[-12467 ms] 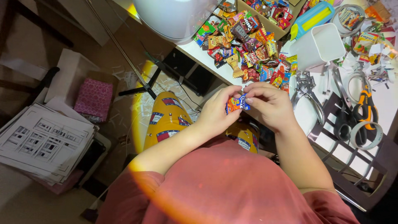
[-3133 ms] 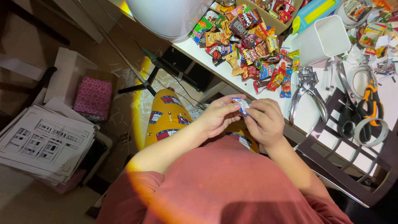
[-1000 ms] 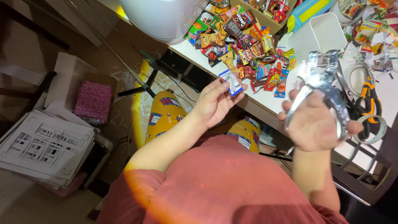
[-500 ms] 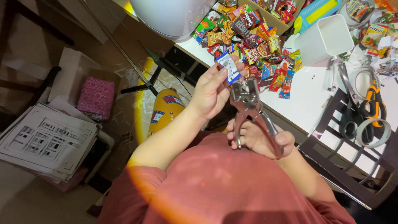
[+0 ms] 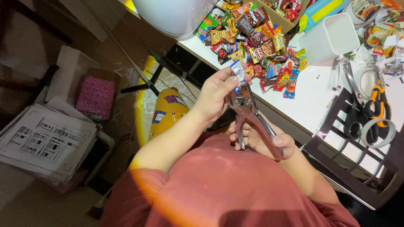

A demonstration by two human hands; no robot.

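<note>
A small glossy blue-and-white wrapper [image 5: 237,70] sits pinched in my left hand [image 5: 216,90], beside the white table [image 5: 313,98]. My right hand [image 5: 263,141] is clamped on the shiny metal hole punch [image 5: 248,115], whose head touches the wrapper. Crinkly candy wrappers [image 5: 252,38] heap the table.

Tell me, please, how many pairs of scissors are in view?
2: black-handled scissors and orange-handled scissors, side by side on the white table, right of the hands; clutter may hide others.

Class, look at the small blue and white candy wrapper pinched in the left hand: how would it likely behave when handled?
The candy wrapper looks thin and flat, so probably light and floppy. The left hand pinches it by fingertips alone, suggesting little weight. Its glossy film may be slippery in the metal hole punch held by the right hand.
</note>
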